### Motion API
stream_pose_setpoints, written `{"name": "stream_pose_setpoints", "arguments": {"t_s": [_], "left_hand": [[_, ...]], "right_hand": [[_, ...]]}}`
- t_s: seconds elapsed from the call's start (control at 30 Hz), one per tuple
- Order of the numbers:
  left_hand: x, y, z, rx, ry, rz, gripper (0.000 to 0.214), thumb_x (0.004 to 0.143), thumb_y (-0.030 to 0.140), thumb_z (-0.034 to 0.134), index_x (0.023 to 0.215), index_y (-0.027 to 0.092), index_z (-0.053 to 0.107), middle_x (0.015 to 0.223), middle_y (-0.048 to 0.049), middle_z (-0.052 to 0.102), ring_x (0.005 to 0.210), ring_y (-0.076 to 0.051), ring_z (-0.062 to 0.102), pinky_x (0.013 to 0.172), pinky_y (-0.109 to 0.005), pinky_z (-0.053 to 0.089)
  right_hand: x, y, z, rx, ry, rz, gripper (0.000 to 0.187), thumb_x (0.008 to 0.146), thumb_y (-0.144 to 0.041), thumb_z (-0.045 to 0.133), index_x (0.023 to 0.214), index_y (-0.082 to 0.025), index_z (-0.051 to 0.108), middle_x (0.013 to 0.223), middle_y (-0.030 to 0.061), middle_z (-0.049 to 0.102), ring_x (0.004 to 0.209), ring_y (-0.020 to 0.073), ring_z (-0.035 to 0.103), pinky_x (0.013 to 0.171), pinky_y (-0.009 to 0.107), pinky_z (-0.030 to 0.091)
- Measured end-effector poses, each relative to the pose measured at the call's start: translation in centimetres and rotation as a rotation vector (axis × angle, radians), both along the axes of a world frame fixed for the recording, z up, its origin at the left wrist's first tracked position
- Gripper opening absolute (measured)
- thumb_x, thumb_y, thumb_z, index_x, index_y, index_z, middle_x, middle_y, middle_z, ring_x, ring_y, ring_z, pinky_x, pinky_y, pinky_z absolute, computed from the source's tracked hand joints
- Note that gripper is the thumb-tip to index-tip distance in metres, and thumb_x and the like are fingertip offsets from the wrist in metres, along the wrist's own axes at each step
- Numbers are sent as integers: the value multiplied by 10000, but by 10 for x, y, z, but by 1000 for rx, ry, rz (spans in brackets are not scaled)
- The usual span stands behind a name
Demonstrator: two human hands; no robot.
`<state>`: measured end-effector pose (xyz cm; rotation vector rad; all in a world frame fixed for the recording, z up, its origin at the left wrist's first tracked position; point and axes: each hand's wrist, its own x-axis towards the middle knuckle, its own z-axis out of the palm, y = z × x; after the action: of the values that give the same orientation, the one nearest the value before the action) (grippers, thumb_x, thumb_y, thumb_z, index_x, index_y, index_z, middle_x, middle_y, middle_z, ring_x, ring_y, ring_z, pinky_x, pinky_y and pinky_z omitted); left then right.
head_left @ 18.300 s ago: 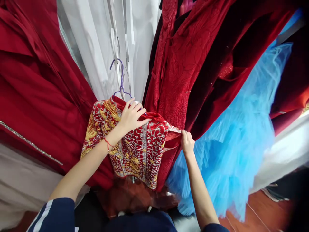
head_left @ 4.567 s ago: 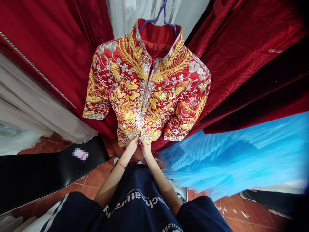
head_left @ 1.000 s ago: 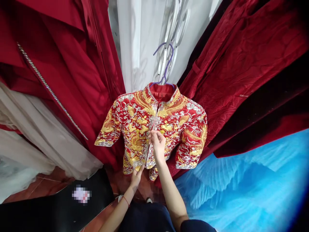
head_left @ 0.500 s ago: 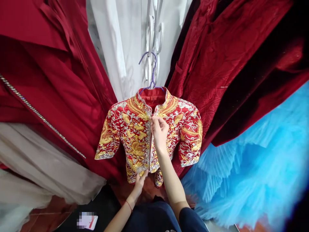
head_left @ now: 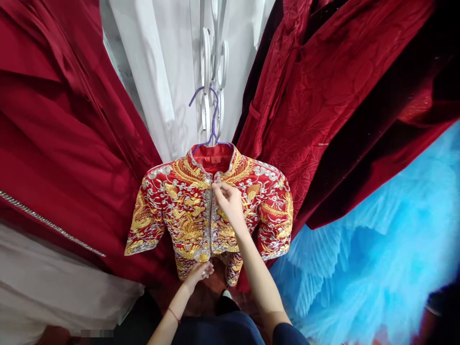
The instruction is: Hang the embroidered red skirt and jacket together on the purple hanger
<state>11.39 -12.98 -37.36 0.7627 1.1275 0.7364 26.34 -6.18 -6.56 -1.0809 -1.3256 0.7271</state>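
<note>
A short-sleeved red jacket (head_left: 194, 215) with gold and silver embroidery hangs on a purple wire hanger (head_left: 214, 120). Its stand collar (head_left: 230, 165) is parted at the throat, and a label with the letter S shows inside. Below it, the two front edges meet along a straight zipper line (head_left: 210, 225). My right hand (head_left: 230, 201) pinches at the top of this line, just under the collar; the fingertips hide the zipper pull. Down at the bottom hem, my left hand (head_left: 198, 274) is closed with its fingertips against the fabric's lower edge.
The hanger's hook hangs from a chain of white plastic rings (head_left: 205, 62). Red gowns (head_left: 64, 158) crowd the left, with dark red lace and velvet (head_left: 316, 105) on the right. Blue pleated tulle (head_left: 352, 249) spreads at lower right; pale fabric (head_left: 64, 282) lies lower left.
The jacket and hanger appear further left and lower in view. My right hand stays pinched below the collar. My left hand sits slightly lower against the hem, fingers more curled.
</note>
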Motion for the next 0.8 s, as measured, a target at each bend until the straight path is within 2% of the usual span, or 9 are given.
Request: {"name": "stream_pose_setpoints", "arguments": {"t_s": [0.13, 0.2, 0.27, 0.37, 0.47, 0.57, 0.67, 0.73, 0.8], "left_hand": [[-17, 20, 37, 66, 38, -153, 403, 633, 588, 823, 734, 201, 772, 795, -133, 762, 780, -313, 727, 837, -473, 526], [-27, 30, 67, 134, 35, -177, 389, 702, 565, 788, 831, 198, 786, 893, -138, 769, 861, -295, 722, 874, -433, 521], [-37, 39, 106, 227, 36, -167, 377, 792, 547, 722, 934, 203, 784, 969, -131, 762, 948, -264, 707, 920, -383, 509], [-51, 48, 172, 462, 103, -208, 338, 888, 488, 632, 1033, 212, 764, 1039, -120, 745, 1023, -259, 683, 959, -373, 503], [-60, 51, 227, 649, 212, -205, 309, 933, 460, 579, 1043, 230, 753, 1012, -90, 741, 974, -243, 671, 938, -372, 514], [-64, 53, 258, 823, 298, 19, 271, 930, 445, 592, 970, 221, 739, 917, -67, 734, 890, -223, 670, 879, -354, 532], [-67, 60, 276, 984, 400, 378, 246, 913, 435, 620, 940, 204, 700, 883, -48, 713, 847, -195, 665, 826, -316, 539], [-69, 68, 287, 1140, 510, 604, 236, 893, 415, 650, 982, 198, 681, 944, -47, 699, 893, -187, 658, 850, -309, 529], [-72, 80, 299, 1306, 676, 735, 314, 843, 396, 711, 1077, 192, 667, 1076, -69, 678, 1016, -207, 637, 930, -335, 506]], "right_hand": [[2, 9, -1, -110, 124, 161, 401, 887, -539, 591, 847, -157, 706, 442, -61, 531, 313, 69, 364, 363, 212, 247], [1, 10, -3, -155, 203, 260, 423, 875, -561, 594, 887, -153, 704, 443, -62, 548, 275, 66, 355, 330, 208, 220], [-2, 8, -7, -172, 246, 291, 447, 889, -578, 565, 944, -156, 702, 453, -61, 561, 265, 70, 368, 317, 204, 217], [-4, 4, -14, -153, 165, 180, 451, 933, -576, 506, 986, -175, 705, 445, -58, 554, 283, 85, 396, 341, 211, 250], [-1, 6, -15, -57, -56, -47, 404, 935, -546, 534, 845, -201, 722, 451, -37, 546, 345, 95, 411, 427, 233, 274], [6, 11, -10, 64, -328, -291, 476, 921, -548, 579, 590, -210, 634, 463, -4, 527, 410, 99, 389, 505, 265, 230], [12, 14, -4, 78, -546, -462, 540, 915, -577, 587, 524, -206, 558, 459, 9, 492, 440, 111, 381, 533, 289, 172], [16, 13, 1, 98, -644, -481, 501, 926, -560, 587, 571, -207, 576, 482, 7, 501, 459, 118, 398, 542, 290, 172], [26, 8, 9, 229, -712, -405, 413, 942, -498, 595, 649, -208, 612, 555, 10, 554, 507, 123, 445, 556, 281, 226]]}}
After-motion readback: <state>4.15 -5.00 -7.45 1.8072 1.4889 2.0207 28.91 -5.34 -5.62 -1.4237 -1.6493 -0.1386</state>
